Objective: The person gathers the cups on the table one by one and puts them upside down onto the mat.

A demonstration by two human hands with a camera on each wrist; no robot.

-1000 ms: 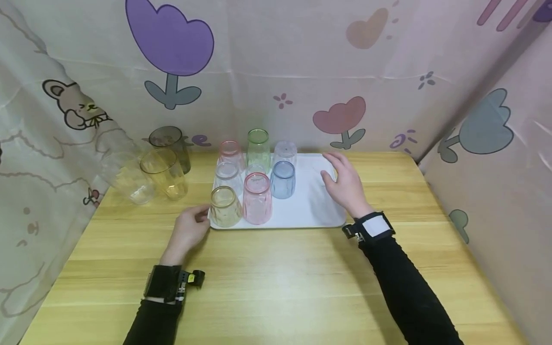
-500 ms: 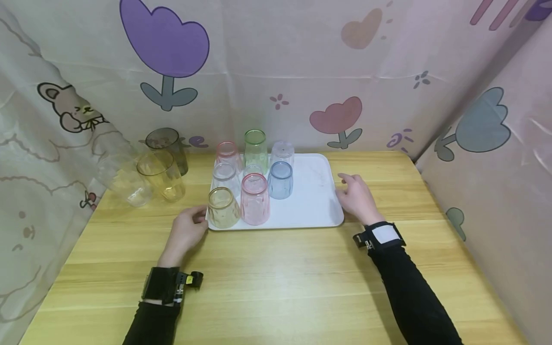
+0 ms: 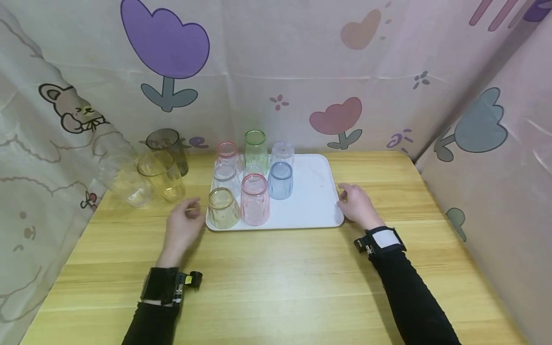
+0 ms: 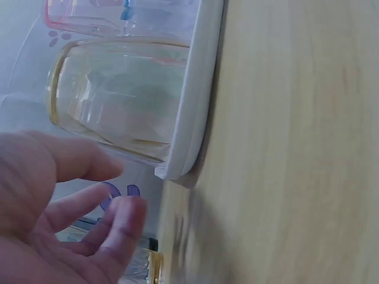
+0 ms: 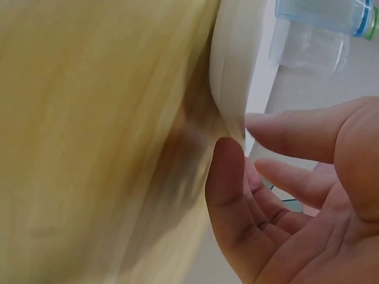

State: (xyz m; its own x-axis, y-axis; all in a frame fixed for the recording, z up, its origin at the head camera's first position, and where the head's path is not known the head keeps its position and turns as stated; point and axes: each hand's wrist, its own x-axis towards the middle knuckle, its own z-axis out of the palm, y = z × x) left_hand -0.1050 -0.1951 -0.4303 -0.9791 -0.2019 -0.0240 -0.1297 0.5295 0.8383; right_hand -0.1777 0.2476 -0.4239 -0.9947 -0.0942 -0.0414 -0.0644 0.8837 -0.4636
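A white rectangular tray (image 3: 311, 211) lies on the table with several glasses on its left and middle part. Among these are a yellow-tinted glass (image 3: 224, 211) at the front left corner, a pink glass (image 3: 255, 203), a blue glass (image 3: 281, 182) and a green glass (image 3: 256, 151). My left hand (image 3: 182, 229) is just left of the tray, apart from it, with thumb and fingers spread and nothing between them; the left wrist view shows this gap. At the tray's right edge, my right hand (image 3: 359, 208) pinches the rim between thumb and finger, seen in the right wrist view.
Left of the tray, a dark grey glass (image 3: 172, 151), a larger yellow glass (image 3: 161, 176) and a clear glass (image 3: 131, 184) stand close together. A patterned curtain (image 3: 258, 52) hangs behind and along both sides of the wooden table (image 3: 276, 282).
My right hand has gone from above the tray's right part to its right edge, then slightly nearer. My left hand has drawn slightly away from the tray's left edge. The glasses stay in place.
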